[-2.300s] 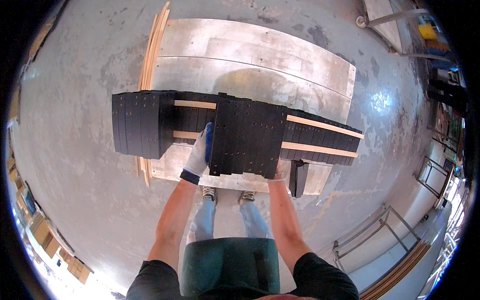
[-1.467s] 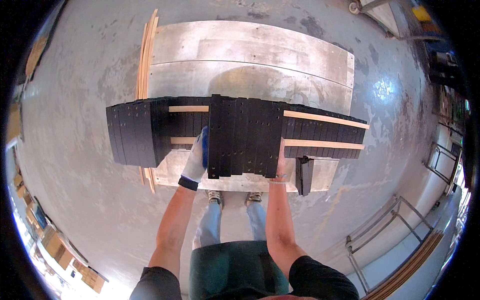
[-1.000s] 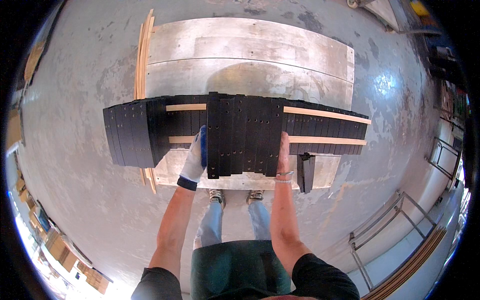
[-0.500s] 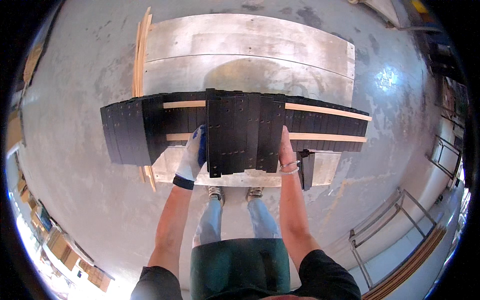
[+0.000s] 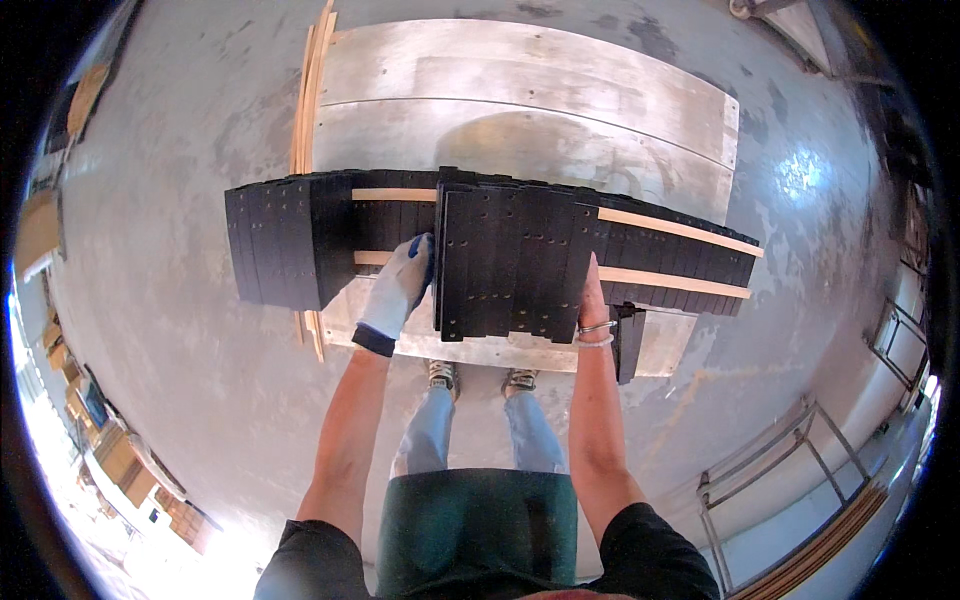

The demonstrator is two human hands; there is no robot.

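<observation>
A thick block of upright black slats [image 5: 515,260], dotted with small holes, stands in front of me on a long row of more black slats [image 5: 395,222]. My left hand [image 5: 400,285], in a white glove with blue on its palm side, is against the block's left side. Bare, with bracelets at the wrist, my right hand [image 5: 591,295] is flat against its right side. The block is held between both hands; most fingers are hidden behind its sides. Two pale wooden strips [image 5: 680,230] run across the row on either side of the block.
Under the row lies a pale board platform [image 5: 520,65] on the grey floor [image 5: 200,200]. Another black slat group [image 5: 275,245] stands at the left end. Long thin wooden sticks [image 5: 310,90] lie by the platform's left edge. A metal frame [image 5: 760,450] stands at lower right.
The view has shifted, so the platform and slats appear farther right. My left hand has tilted slightly, with its wrist farther from the block. The block keeps its place on the row.
</observation>
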